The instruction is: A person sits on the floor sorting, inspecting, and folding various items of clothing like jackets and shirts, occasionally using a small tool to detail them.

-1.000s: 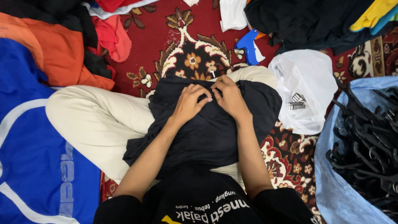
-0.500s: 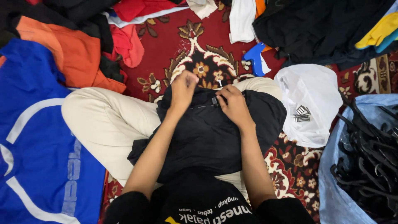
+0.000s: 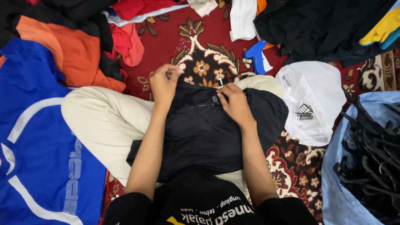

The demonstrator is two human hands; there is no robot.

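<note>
Across the person's lap, over legs in cream trousers (image 3: 100,121), lay a black garment (image 3: 208,133), and both bare hands worked at its far edge. The left hand (image 3: 164,83) was closed, thumb and fingers pressed together on the garment's upper left corner, with something small and pale showing at the fingertips that was too small to make out. The right hand (image 3: 234,104) lay just to the right of that grip, fingers curled and pinching the dark cloth at the top edge, where a small white tag (image 3: 221,81) stood up just above the knuckles. Both hands touched the garment and were near each other but apart. Beyond the grips, farther from the person, spread the patterned red carpet (image 3: 204,62), and on it a blue and white tool (image 3: 256,58) lay up and to the right of the right hand. Right of the right hand, just beside the garment, sat a white plastic bag (image 3: 312,100), and farther right a pale blue sack (image 3: 341,166) held a tangle of black hangers (image 3: 371,162). Left of the left hand lay an orange garment (image 3: 75,54) and, nearer the person, a large blue shirt (image 3: 37,154) with white stripes. A heap of dark clothing (image 3: 321,29) filled the far right.
</note>
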